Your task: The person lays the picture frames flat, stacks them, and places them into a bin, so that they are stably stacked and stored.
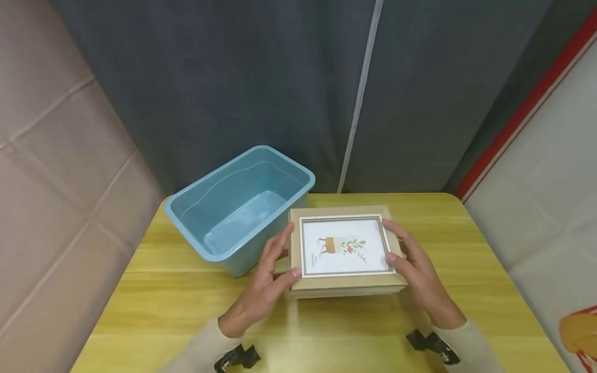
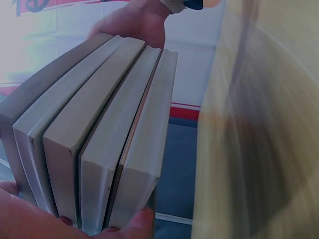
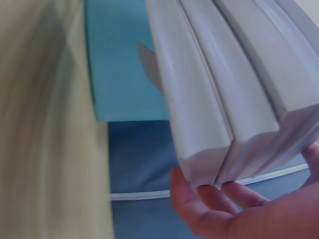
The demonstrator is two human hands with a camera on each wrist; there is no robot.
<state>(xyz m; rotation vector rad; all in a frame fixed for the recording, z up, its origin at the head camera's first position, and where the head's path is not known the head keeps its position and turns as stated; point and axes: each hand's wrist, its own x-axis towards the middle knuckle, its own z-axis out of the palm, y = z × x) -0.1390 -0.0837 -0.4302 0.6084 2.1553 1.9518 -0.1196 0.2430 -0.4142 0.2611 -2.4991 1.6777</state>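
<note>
A stack of several flat picture frames [image 1: 342, 246] lies on the yellow wooden table [image 1: 186, 316]; the top one shows a small plant drawing. My left hand [image 1: 289, 255] holds the stack's left side, thumb on the front corner. My right hand [image 1: 391, 241] holds the right side, thumb on top. In the left wrist view the frame edges [image 2: 99, 139] fill the picture, with my left fingers [image 2: 119, 226] against their near end and the right hand [image 2: 134, 25] at the far end. The right wrist view shows the frames [image 3: 234, 84] resting on my right fingers [image 3: 219, 204].
A light blue plastic bin [image 1: 240, 261] stands on the table just left of the stack, seen as a blue wall [image 3: 124, 74] in the right wrist view. A dark curtain hangs behind the table. A padded wall stands left, a white panel right.
</note>
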